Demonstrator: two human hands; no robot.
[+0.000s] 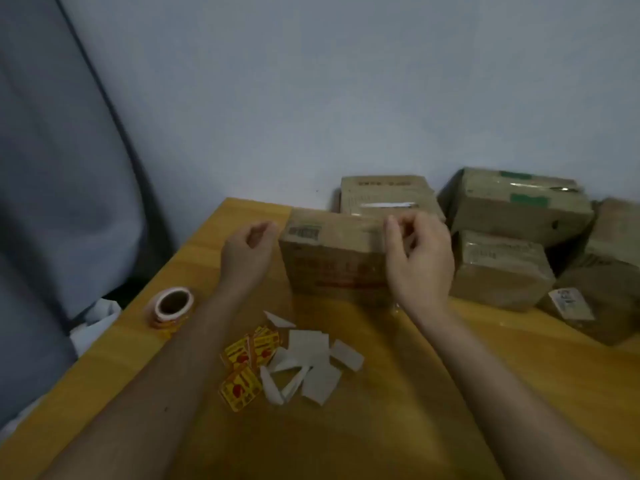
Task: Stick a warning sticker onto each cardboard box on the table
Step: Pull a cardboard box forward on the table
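**Both hands raised at the nearest box**

A cardboard box (332, 258) stood on the wooden table (433, 393), nearest the person, with a barcode label on its top left corner and red print across its front. The left hand (247, 252) hovered just beside the box's left edge, fingers curled loosely inward with nothing visible in them. The right hand (420, 258) was up in front of the box's right side, thumb and forefinger pinched together; whether anything lay between them was too blurred to tell.

More boxes (502, 268) were crowded against the wall behind and to the right, one of them with green patches on top.

Nearer the person, yellow and red warning stickers (242, 386) lay in a small heap on the table, touching a scatter of white backing papers (311, 358). A roll of tape (172, 306) sat near the table's left edge, well apart from the boxes.
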